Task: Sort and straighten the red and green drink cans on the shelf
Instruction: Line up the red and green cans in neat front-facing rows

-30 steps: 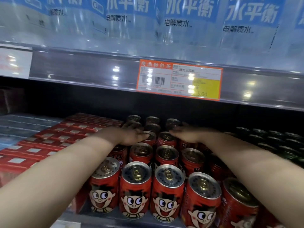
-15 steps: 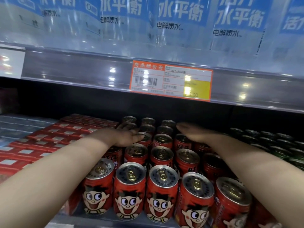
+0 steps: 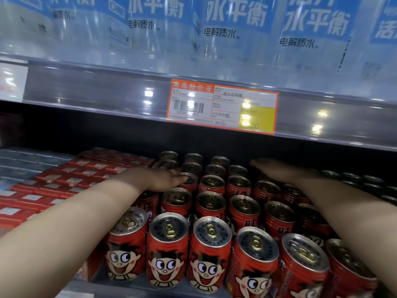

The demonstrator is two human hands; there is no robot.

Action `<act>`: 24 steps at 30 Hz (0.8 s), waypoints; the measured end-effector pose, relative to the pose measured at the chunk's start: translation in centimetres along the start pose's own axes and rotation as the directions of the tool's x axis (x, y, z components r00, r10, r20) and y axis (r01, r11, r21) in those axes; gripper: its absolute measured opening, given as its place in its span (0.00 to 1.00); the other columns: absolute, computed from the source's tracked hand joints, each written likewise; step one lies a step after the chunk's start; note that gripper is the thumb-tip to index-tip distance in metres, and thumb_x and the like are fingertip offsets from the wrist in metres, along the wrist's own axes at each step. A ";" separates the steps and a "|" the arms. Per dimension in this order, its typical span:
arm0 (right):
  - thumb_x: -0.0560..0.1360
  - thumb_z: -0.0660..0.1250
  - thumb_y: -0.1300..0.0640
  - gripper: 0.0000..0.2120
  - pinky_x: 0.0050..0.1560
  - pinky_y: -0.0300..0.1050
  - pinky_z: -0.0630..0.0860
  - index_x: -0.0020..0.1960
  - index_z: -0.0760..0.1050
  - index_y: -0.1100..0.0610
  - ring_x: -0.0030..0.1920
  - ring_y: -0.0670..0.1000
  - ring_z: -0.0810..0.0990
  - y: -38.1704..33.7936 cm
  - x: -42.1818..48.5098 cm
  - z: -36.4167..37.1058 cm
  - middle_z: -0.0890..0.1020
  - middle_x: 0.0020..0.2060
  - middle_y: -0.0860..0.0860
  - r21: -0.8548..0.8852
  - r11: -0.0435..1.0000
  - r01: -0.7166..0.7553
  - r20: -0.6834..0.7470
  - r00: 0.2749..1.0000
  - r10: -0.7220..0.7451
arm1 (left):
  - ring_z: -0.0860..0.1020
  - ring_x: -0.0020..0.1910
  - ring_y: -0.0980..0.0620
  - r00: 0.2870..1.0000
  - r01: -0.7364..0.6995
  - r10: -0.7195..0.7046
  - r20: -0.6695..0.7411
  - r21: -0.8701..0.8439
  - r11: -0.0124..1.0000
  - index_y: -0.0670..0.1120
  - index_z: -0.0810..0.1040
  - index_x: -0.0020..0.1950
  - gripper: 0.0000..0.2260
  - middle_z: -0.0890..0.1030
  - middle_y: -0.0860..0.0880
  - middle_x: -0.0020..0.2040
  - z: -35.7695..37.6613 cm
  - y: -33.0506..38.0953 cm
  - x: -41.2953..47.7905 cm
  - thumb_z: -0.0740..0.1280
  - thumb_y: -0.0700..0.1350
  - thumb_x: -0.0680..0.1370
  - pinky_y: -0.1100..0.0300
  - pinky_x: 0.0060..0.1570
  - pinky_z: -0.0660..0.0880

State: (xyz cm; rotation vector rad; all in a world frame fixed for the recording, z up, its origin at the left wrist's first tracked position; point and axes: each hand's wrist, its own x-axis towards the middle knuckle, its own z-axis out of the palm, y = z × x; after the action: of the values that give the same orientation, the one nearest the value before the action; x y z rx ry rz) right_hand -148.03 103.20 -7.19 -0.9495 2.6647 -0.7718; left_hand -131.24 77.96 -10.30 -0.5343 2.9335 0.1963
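Note:
Several rows of red drink cans [image 3: 209, 250] with a cartoon face stand upright on the lower shelf, running back into the dark. Dark green cans [image 3: 352, 179] stand in rows at the far right. My left hand [image 3: 159, 179] lies flat against the left side of the red block, fingers resting on can tops deep in the shelf. My right hand [image 3: 277, 171] lies flat on the right side of the block, fingers stretched toward the back. Both forearms bracket the red cans. Neither hand grips a can.
Flat red cartons [image 3: 71, 179] fill the shelf left of the cans, with grey-blue packs [image 3: 23, 162] beyond them. The upper shelf's front rail carries an orange price tag [image 3: 222, 109] close above the hands. Large water bottles with blue labels [image 3: 234, 20] stand on top.
The view has shifted a little. My right hand has slid further right and back along the cans; my left hand stays at the left side of the block.

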 end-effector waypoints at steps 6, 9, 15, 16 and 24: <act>0.79 0.46 0.39 0.29 0.69 0.49 0.63 0.70 0.66 0.56 0.67 0.57 0.70 2.4 -0.5 -0.3 0.71 0.68 0.57 -0.070 0.988 -0.138 0.021 0.990 0.140 | 0.39 0.75 0.45 1.000 -0.002 0.002 -0.011 0.018 1.000 0.57 0.47 0.76 0.30 0.44 0.48 0.78 0.2 -0.1 0.3 0.46 0.66 0.76 0.42 0.73 0.43; 0.79 0.46 0.39 0.28 0.69 0.48 0.60 0.74 0.60 0.52 0.70 0.56 0.65 1.6 -0.7 0.6 0.66 0.72 0.55 -0.056 0.993 -0.099 0.058 0.993 0.103 | 0.39 0.75 0.45 1.000 0.002 -0.002 -0.010 0.022 1.000 0.57 0.47 0.76 0.31 0.44 0.48 0.78 0.3 -0.3 0.5 0.46 0.67 0.76 0.43 0.73 0.44; 0.78 0.47 0.40 0.30 0.72 0.46 0.55 0.74 0.60 0.55 0.73 0.54 0.60 3.0 -1.0 -1.4 0.62 0.74 0.53 0.133 0.991 -0.036 -0.153 0.987 0.056 | 0.39 0.76 0.45 1.000 0.005 -0.005 -0.017 0.013 1.000 0.57 0.47 0.76 0.30 0.44 0.48 0.78 0.1 -0.1 0.2 0.46 0.67 0.76 0.43 0.73 0.43; 0.79 0.47 0.42 0.28 0.69 0.44 0.57 0.72 0.62 0.57 0.72 0.55 0.63 3.6 -1.4 -2.2 0.65 0.72 0.54 0.148 0.987 -0.062 -0.175 0.981 0.088 | 0.39 0.76 0.45 1.000 0.005 -0.005 -0.017 0.008 1.000 0.57 0.47 0.76 0.30 0.44 0.48 0.78 0.2 -0.1 0.2 0.46 0.67 0.76 0.43 0.73 0.43; 0.75 0.42 0.33 0.34 0.73 0.51 0.58 0.70 0.68 0.51 0.70 0.53 0.67 6.2 -3.5 -2.9 0.68 0.71 0.52 0.052 0.970 -0.238 -0.052 0.969 0.241 | 0.40 0.76 0.46 1.000 0.000 0.000 -0.015 0.007 1.000 0.55 0.47 0.76 0.29 0.44 0.48 0.78 -0.1 0.6 -0.4 0.46 0.64 0.78 0.44 0.73 0.43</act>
State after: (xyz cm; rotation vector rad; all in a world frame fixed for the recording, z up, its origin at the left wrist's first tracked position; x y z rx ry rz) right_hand -149.63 110.65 -8.04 -0.5868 2.7302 -0.8106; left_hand -131.10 78.62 -10.09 -0.5364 2.9478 0.1822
